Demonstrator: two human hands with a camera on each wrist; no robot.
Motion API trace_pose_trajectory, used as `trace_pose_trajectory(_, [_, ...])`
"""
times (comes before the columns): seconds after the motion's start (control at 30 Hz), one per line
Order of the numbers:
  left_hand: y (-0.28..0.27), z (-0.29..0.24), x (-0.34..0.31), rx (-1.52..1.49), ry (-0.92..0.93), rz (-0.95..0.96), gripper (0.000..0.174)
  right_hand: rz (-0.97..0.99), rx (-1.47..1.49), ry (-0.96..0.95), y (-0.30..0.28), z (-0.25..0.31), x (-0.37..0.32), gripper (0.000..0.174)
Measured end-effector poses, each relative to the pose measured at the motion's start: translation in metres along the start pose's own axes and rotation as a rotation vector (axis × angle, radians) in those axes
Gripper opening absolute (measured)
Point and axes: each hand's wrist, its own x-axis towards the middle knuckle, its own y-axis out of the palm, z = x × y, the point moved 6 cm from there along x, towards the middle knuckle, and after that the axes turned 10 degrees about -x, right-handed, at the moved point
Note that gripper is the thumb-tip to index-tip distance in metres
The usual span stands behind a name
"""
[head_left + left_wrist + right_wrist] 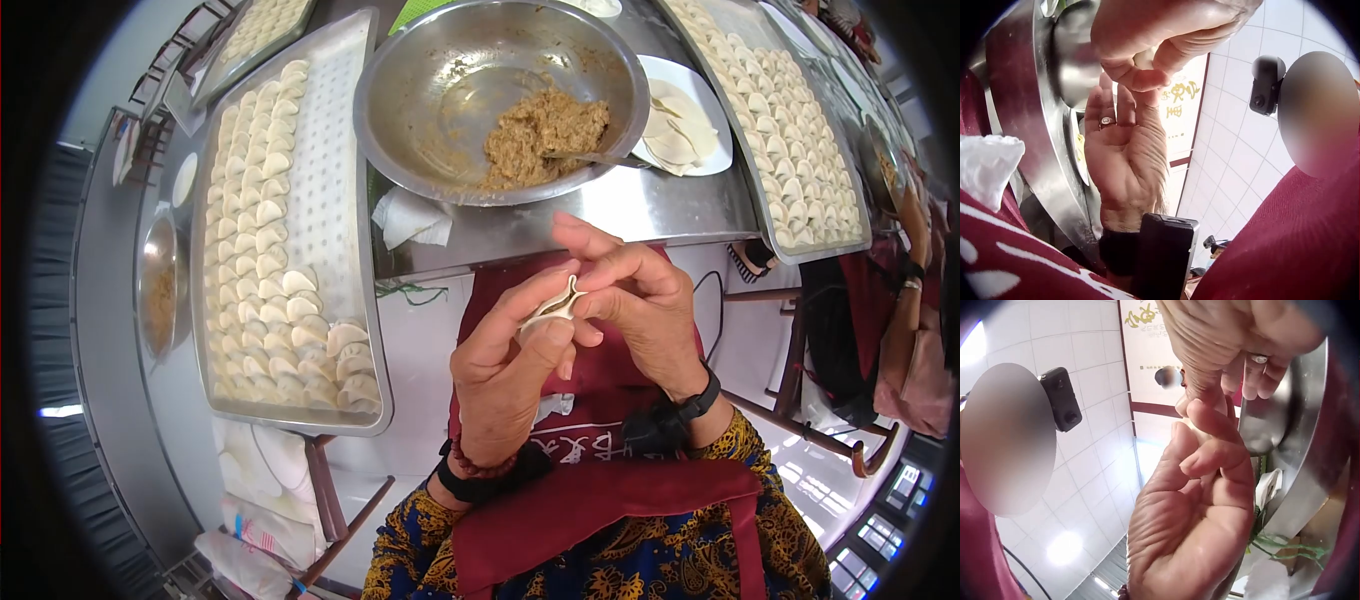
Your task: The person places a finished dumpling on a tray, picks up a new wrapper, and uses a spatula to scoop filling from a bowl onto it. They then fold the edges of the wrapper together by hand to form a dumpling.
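In the head view a folded dumpling [556, 308] is held between both hands over the lap, its pale wrapper gaping open toward the top. My left hand [510, 350] grips its lower side between thumb and fingers. At the wrapper's upper right edge, my right hand [640, 305] pinches with thumb and forefinger. The other fingers of the right hand are raised, and a ring [1107, 120] shows on one of them in the left wrist view. From the right wrist view, the left hand's fingers [1213, 456] hide most of the dumpling.
Ahead stands a steel bowl [400, 120] with filling [545, 135] and a spoon handle. Round wrappers [680, 130] lie on a white plate [720, 150] beside it. Trays of dumplings flank it, left tray [335, 180] and right tray [850, 235]. A crumpled tissue [412, 220] lies at the table edge.
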Motion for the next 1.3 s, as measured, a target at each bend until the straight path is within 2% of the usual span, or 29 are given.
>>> trace_pose_trajectory(0.13, [0.003,0.002,0.000,0.045,-0.032,0.003,0.048,-0.051,0.014,0.109,-0.001,0.007,0.002,0.021])
trace_pose_trajectory(0.23, [0.003,0.001,0.001,0.048,-0.040,-0.004,0.052,0.060,-0.111,0.145,-0.006,0.003,0.001,0.025])
trace_pose_trajectory(0.33, [0.002,0.004,0.001,0.058,-0.054,0.031,0.054,0.097,-0.148,0.139,-0.006,-0.002,-0.002,0.021])
trace_pose_trajectory(0.4, [0.001,0.005,0.000,0.063,-0.051,0.046,0.054,0.043,0.005,0.113,-0.007,-0.007,-0.006,0.021])
trace_pose_trajectory(0.53, [0.002,0.005,0.001,0.077,-0.057,0.041,0.053,0.024,0.039,0.089,-0.005,-0.008,-0.008,0.019])
trace_pose_trajectory(0.73, [0.000,0.005,0.000,0.111,-0.088,0.050,0.049,0.026,-0.045,0.086,-0.003,-0.003,-0.007,0.013])
trace_pose_trajectory(0.8, [-0.003,0.005,-0.002,0.144,-0.117,0.063,0.048,0.101,-0.097,0.019,-0.005,-0.003,-0.005,0.012])
trace_pose_trajectory(0.87, [0.000,0.002,-0.001,0.240,-0.112,0.142,0.047,0.104,-0.095,0.005,-0.007,-0.005,-0.007,0.011])
trace_pose_trajectory(0.97, [0.001,-0.003,0.000,0.362,-0.183,0.200,0.050,0.112,-0.143,-0.014,-0.006,0.002,-0.007,0.013])
trace_pose_trajectory(1.03, [0.006,-0.008,0.002,0.312,-0.197,0.174,0.053,0.118,-0.193,-0.017,-0.004,0.009,-0.006,0.015])
trace_pose_trajectory(1.1, [0.005,-0.008,0.003,0.262,-0.211,0.149,0.055,0.103,-0.182,0.171,-0.004,0.004,-0.008,0.019])
trace_pose_trajectory(1.13, [0.005,-0.009,0.003,0.274,-0.206,0.166,0.057,0.102,-0.182,0.172,-0.006,0.002,-0.008,0.019])
trace_pose_trajectory(1.23, [0.005,-0.011,0.003,0.316,-0.242,0.195,0.057,0.184,-0.216,0.103,-0.007,-0.003,-0.009,0.022])
trace_pose_trajectory(1.3, [0.003,-0.010,0.002,0.346,-0.280,0.207,0.055,0.233,-0.186,0.022,-0.005,0.000,-0.009,0.017])
